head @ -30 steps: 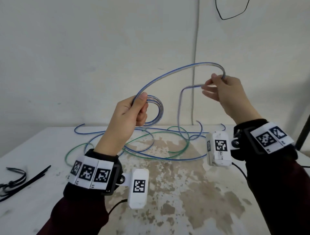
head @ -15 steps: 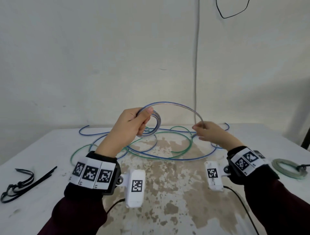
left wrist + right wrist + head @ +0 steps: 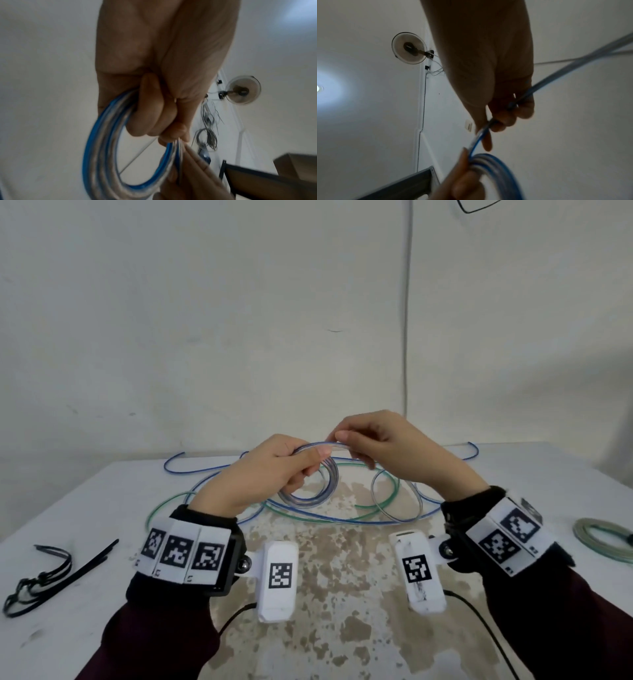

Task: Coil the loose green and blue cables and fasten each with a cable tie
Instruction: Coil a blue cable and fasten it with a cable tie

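Above the surface (image 3: 102,508), your left hand (image 3: 260,474) grips the blue cable coil (image 3: 318,491) with curled fingers, your right hand (image 3: 387,450) pinches its loose strand beside the coil, and the green cable (image 3: 383,501) lies below.

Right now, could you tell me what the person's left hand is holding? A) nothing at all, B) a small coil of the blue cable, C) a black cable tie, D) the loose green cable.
B: the left hand has its grip on the blue cable coil, fingers curled through the loops in the left wrist view, while the black cable ties lie untouched on the table.
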A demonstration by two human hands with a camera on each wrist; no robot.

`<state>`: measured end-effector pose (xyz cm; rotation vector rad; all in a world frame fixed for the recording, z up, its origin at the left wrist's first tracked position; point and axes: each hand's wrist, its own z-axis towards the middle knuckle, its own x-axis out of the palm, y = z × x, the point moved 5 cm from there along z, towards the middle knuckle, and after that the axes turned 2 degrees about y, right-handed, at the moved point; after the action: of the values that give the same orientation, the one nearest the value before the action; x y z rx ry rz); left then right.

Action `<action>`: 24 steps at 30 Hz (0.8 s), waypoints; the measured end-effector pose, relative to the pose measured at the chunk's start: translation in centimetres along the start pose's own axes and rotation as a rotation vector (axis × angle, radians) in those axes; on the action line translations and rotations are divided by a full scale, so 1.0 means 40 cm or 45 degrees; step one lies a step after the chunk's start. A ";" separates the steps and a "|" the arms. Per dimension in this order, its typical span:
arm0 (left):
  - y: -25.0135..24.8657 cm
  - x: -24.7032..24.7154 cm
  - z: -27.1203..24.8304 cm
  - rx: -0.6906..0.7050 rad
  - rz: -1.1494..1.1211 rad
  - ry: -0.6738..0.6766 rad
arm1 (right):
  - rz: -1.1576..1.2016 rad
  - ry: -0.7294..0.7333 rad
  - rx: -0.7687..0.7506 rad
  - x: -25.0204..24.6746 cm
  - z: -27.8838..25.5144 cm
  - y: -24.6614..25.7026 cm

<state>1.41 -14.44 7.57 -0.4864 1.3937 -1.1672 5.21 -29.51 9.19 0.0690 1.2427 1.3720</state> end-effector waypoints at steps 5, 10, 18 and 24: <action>-0.002 -0.014 -0.009 0.054 -0.265 -0.002 | 0.345 0.068 0.075 0.035 -0.006 -0.021; -0.006 -0.027 0.024 0.173 -0.429 -0.125 | 0.746 0.143 0.161 0.081 0.006 -0.041; 0.034 -0.045 0.115 0.299 -0.484 -0.457 | 1.201 0.100 0.245 0.073 0.071 -0.068; 0.048 -0.048 0.146 0.259 -0.528 -0.225 | 1.081 0.035 0.217 0.052 0.089 -0.082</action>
<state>7.84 -14.12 8.05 -0.7360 1.0346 -1.5413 9.28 -26.82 7.24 0.7710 1.4160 1.9733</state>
